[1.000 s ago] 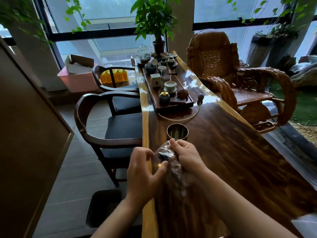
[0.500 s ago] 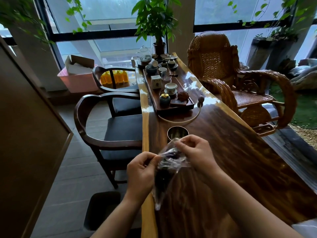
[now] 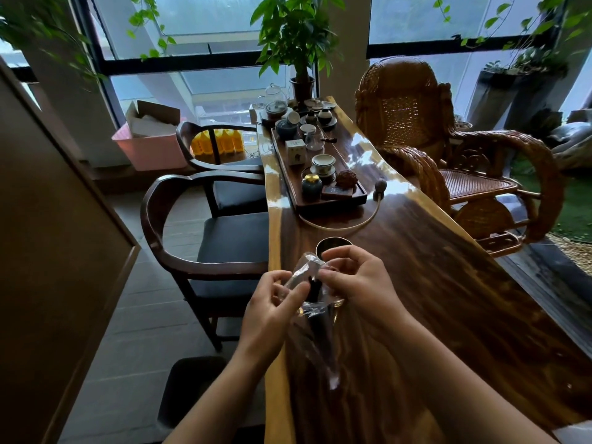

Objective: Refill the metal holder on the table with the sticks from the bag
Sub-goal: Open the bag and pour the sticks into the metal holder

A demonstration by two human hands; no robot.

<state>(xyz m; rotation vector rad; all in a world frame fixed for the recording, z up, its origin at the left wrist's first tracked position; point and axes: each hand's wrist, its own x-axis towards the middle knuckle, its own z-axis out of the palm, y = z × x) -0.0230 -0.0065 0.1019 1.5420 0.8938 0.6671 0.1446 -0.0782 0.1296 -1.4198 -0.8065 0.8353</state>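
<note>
A clear plastic bag (image 3: 315, 334) hangs upright above the near edge of the wooden table (image 3: 448, 299), with dark sticks (image 3: 315, 291) showing at its mouth. My left hand (image 3: 272, 312) pinches the left side of the bag's top. My right hand (image 3: 355, 283) pinches the right side, its fingers curled at the opening. Just beyond my right hand stands the round metal holder (image 3: 331, 245), partly hidden by my fingers; its inside is dark and I cannot tell what it holds.
A long tea tray (image 3: 320, 203) with cups, jars and a teapot runs along the table's far half, with a curved hose (image 3: 349, 224) in front of it. Dark wooden chairs (image 3: 205, 238) stand at the left, a rattan rocking chair (image 3: 448, 161) at the right.
The bag rose from lying on the table to hanging between both hands, and its top has been pulled wider apart. Both hands lifted slightly toward the holder.
</note>
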